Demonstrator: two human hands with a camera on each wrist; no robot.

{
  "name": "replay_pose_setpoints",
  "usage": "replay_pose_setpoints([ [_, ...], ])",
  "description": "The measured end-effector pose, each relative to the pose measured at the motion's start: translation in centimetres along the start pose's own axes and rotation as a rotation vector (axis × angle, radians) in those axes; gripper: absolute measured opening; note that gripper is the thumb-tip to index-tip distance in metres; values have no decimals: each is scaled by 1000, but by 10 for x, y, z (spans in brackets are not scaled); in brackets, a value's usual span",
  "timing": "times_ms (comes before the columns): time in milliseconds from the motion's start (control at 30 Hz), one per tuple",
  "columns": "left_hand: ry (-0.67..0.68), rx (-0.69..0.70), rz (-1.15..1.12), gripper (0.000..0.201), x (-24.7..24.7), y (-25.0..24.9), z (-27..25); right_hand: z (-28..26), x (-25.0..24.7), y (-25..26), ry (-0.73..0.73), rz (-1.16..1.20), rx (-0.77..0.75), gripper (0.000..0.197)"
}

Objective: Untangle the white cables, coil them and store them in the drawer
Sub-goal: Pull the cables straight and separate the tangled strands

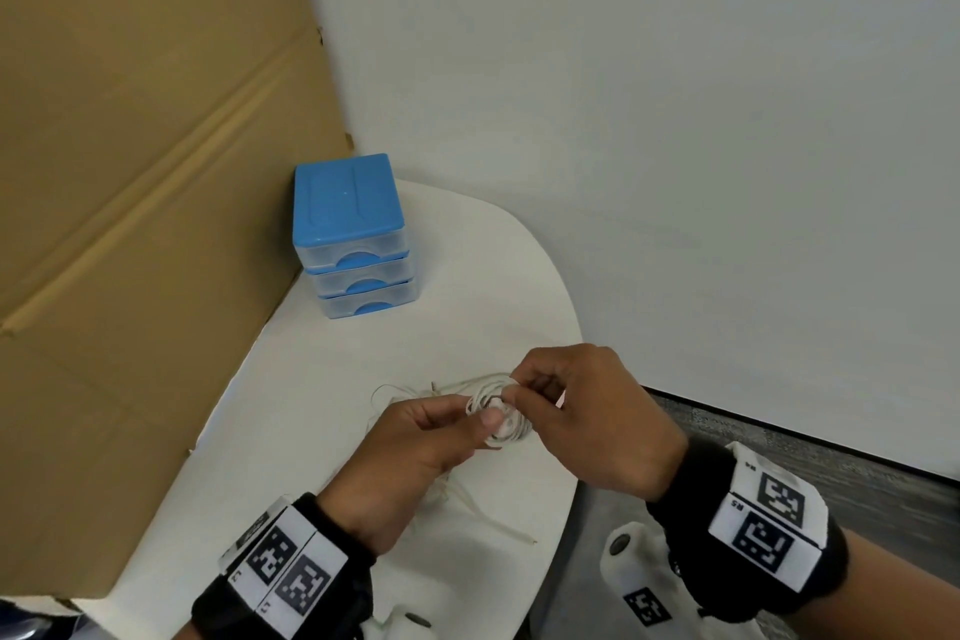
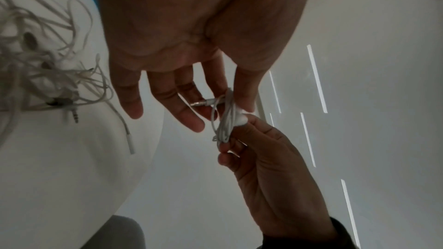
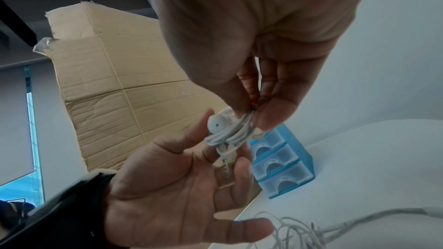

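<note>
Head view: one earphone bundle [image 1: 500, 413] coiled, pinched between left hand [image 1: 415, 452] and right hand [image 1: 597, 421], both clamped on it above table [image 1: 322, 431], 6 o'clock from drawer unit [image 1: 353, 234]. Coiling looks nearly done; storing not begun. Loose tangle [image 2: 43, 67] of white cables lies on table at 7 o'clock from bundle; strand count unclear. Three drawers, all closed. One cardboard box [image 1: 130, 172] at 9 o'clock.

glossy plastic drawers [image 1: 358, 244], matt cardboard box [image 1: 130, 172], smooth wht table [image 1: 311, 431].
</note>
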State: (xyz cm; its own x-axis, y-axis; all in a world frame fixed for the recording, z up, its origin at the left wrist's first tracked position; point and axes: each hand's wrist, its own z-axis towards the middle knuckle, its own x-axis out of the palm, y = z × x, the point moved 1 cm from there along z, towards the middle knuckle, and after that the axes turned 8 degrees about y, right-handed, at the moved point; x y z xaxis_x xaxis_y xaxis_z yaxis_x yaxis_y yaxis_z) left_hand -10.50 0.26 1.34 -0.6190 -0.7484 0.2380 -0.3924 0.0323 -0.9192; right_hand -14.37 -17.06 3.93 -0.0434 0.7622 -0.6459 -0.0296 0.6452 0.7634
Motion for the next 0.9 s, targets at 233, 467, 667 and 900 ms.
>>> replay_pose_setpoints([
  [233,2,-44,-202,27,-4,-1,3,-3,6,5,-72,-34,-116,11],
  [467,15,101,184,40,-4,3,1,-2,4,3,-106,-58,-157,9],
  [667,-2,168,233,43,0,-5,-3,-1,-3,1,-78,-117,-188,15],
  [900,-99,269,489,20,-7,-28,-5,3,0,3,199,-173,-160,11],
])
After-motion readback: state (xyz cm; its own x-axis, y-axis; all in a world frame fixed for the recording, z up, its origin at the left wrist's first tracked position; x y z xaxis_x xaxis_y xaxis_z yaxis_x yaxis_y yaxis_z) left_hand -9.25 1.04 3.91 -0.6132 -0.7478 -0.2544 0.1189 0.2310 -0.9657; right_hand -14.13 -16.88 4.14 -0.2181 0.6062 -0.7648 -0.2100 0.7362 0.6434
